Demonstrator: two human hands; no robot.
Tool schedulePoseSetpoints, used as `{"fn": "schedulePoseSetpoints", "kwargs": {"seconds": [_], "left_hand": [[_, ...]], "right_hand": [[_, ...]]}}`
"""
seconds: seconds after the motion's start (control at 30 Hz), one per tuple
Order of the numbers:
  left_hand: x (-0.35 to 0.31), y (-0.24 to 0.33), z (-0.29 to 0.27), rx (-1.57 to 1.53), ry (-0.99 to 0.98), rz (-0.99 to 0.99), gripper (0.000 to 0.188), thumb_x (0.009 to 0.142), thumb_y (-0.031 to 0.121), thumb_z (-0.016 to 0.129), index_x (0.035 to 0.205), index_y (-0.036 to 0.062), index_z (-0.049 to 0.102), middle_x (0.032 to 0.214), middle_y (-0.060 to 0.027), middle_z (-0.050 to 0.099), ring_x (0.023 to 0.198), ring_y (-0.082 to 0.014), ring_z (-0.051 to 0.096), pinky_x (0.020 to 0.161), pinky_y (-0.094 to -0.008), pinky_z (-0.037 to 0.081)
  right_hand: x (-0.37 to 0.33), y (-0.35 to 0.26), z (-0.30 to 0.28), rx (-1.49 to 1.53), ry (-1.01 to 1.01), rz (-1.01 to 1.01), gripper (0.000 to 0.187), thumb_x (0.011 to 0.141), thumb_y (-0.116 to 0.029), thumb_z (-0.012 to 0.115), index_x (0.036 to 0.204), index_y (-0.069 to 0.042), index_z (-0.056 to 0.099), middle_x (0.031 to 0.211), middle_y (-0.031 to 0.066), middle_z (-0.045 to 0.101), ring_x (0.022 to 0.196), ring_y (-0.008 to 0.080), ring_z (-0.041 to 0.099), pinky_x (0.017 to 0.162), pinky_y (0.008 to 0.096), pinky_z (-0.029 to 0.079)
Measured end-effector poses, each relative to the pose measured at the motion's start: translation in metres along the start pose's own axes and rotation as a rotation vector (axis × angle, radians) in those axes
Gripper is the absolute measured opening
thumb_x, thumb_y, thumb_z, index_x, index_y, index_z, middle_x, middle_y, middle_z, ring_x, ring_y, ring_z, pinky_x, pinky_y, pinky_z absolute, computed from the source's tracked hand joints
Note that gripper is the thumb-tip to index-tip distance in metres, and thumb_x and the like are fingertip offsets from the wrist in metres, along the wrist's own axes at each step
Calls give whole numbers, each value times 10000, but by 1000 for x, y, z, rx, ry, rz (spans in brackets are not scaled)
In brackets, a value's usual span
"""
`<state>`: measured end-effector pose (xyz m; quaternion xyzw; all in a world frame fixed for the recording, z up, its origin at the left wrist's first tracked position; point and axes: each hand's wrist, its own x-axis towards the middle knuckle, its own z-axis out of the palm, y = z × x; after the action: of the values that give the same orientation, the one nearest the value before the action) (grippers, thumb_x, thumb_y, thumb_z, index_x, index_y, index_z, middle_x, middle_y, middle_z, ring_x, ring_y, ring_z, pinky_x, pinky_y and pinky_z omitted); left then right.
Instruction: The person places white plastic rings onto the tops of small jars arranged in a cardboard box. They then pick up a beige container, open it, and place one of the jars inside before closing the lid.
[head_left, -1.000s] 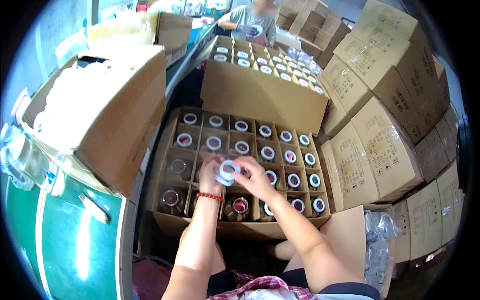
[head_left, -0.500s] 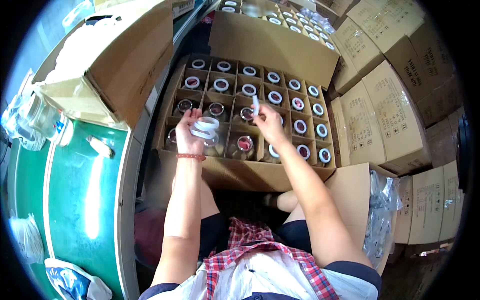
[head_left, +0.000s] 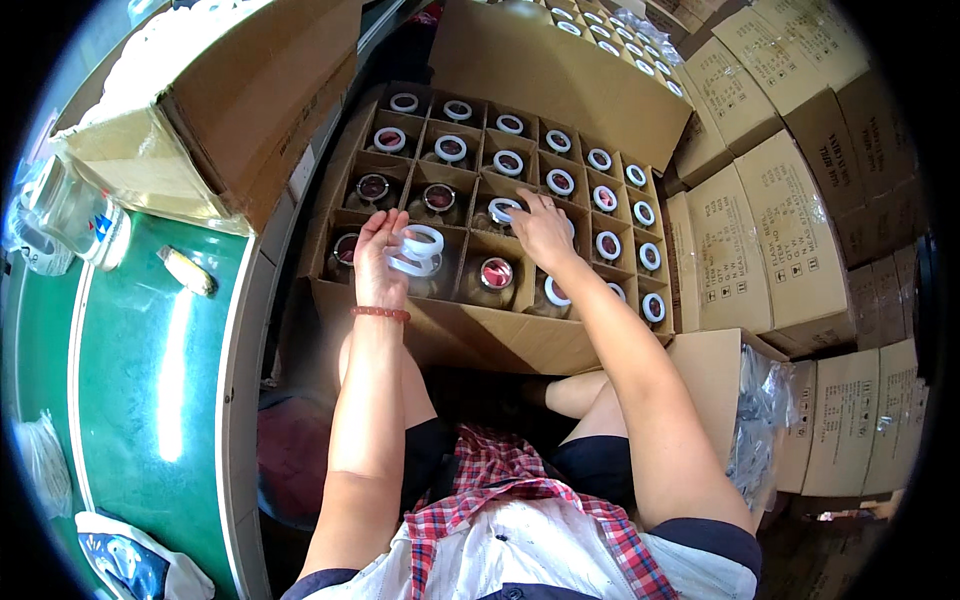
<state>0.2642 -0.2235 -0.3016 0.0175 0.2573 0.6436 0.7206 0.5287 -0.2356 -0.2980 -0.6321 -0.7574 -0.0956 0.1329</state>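
Between green worktop (head_left: 130, 380) and stacked cartons (head_left: 755, 240), glass jars (head_left: 492, 286) are set in a partitioned box (head_left: 470, 330); white rings (head_left: 422, 251) are clasped in the left hand's (head_left: 382, 262) curled fingers, another pinched at a jar's mouth by the right hand (head_left: 546, 236).

The rings (head_left: 424, 240) in my left fingers (head_left: 376, 226) are white, like those on most jars (head_left: 507, 163) toward twelve o'clock, whose contents look pink to dark red. My beaded bracelet (head_left: 380, 314) is orange-red. My checked cloth (head_left: 497, 470) mixes red, dark and white over a white shirt (head_left: 525, 540). At nine o'clock the table (head_left: 120, 380) is green; cartons (head_left: 765, 80) at two are tan, printed black; the box (head_left: 262, 110) at ten is brown.
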Motion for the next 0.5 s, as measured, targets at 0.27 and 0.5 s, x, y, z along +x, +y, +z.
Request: {"fn": "schedulePoseSetpoints", "kwargs": {"seconds": [0.27, 0.5], "left_hand": [[2, -1, 1, 25, -36, -23, 347, 766, -141, 437, 1094, -32, 465, 1147, -160, 510, 1108, -281, 547, 826, -375, 541], [7, 1, -2, 25, -23, 0, 194, 861, -66, 513, 1048, -16, 511, 1088, -158, 564, 1026, -271, 590, 777, -366, 553]], "right_hand": [[6, 1, 0, -138, -148, -94, 240, 829, -160, 548, 1024, -117, 681, 1256, 75, 551, 1160, 270, 483, 900, 440, 393], [-6, 18, 5, -245, -129, -158, 297, 818, -127, 539, 1087, -72, 652, 1336, 39, 512, 1208, 274, 466, 916, 443, 386]]}}
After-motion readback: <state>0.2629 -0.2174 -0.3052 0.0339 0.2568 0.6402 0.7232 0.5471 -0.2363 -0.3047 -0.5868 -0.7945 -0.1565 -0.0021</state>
